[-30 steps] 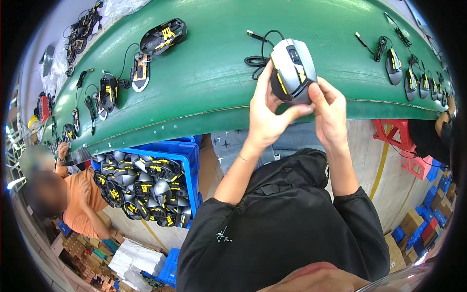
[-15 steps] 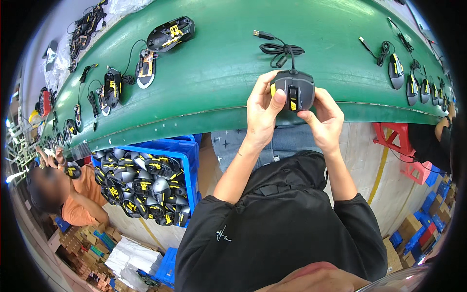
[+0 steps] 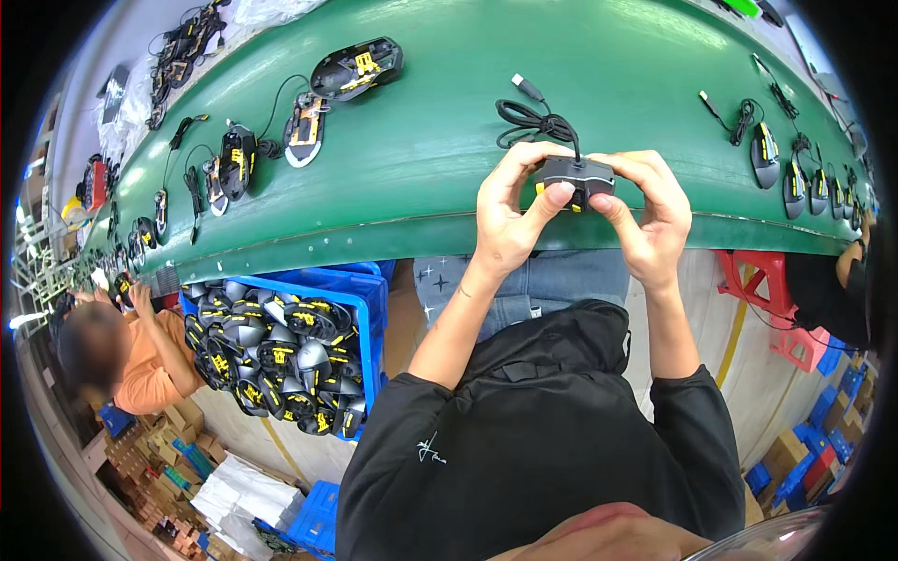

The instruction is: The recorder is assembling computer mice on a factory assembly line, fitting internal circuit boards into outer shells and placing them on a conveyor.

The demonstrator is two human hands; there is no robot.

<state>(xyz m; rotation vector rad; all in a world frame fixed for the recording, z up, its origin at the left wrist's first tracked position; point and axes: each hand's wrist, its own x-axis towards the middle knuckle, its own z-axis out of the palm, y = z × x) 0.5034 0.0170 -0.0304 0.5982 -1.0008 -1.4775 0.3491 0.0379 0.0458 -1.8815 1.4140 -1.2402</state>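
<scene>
A black computer mouse [image 3: 567, 172] with yellow parts is gripped from both sides, tilted so that its cable end faces up. My left hand [image 3: 513, 210] wraps its left side, thumb pressed on the face toward me. On the other side my right hand [image 3: 650, 215] closes round it, its thumb likewise on the near face. From the mouse a bundled black cable [image 3: 538, 122] runs away onto the green conveyor belt [image 3: 440, 122], its USB plug lying beyond the coil. The underside of the mouse is hidden.
A blue crate [image 3: 372, 327] full of mouse shells stands left of my lap. On the belt's left lie an upper shell [image 3: 357, 67] and a wired base [image 3: 305, 129]. Several assembled mice [image 3: 765, 154] line the right. A co-worker in orange [image 3: 154, 360] sits at left.
Both hands have tipped the mouse, so its top now shows less and its front edge more. Shells and mice on the belt have shifted rightward in view. The co-worker's arms have moved.
</scene>
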